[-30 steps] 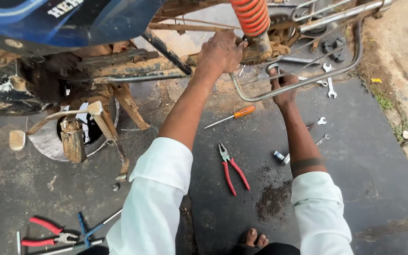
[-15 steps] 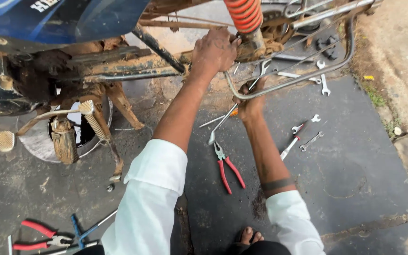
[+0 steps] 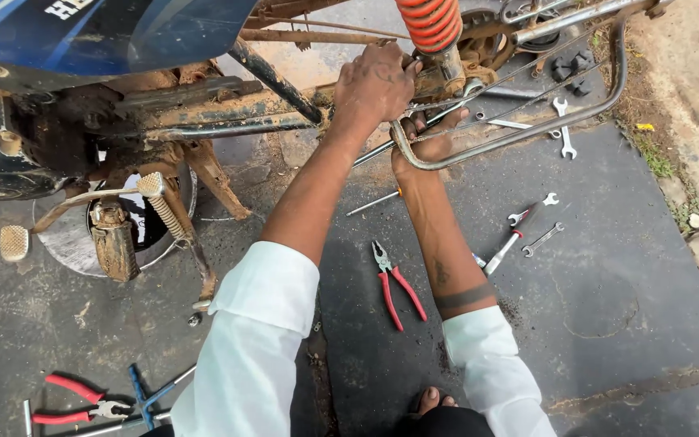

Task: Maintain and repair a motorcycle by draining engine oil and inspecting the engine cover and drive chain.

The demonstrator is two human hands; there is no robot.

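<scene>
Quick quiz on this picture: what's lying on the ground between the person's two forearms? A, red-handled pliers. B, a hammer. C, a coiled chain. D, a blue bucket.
A: a pair of red-handled pliers lies on the dark ground between the forearms, while the left hand and right hand are up at the motorcycle frame near the orange shock spring.

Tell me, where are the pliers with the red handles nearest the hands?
In the head view, the red-handled pliers lie on the dark ground mat between the person's two forearms, just left of the right forearm, with the spanners to its right.
</scene>
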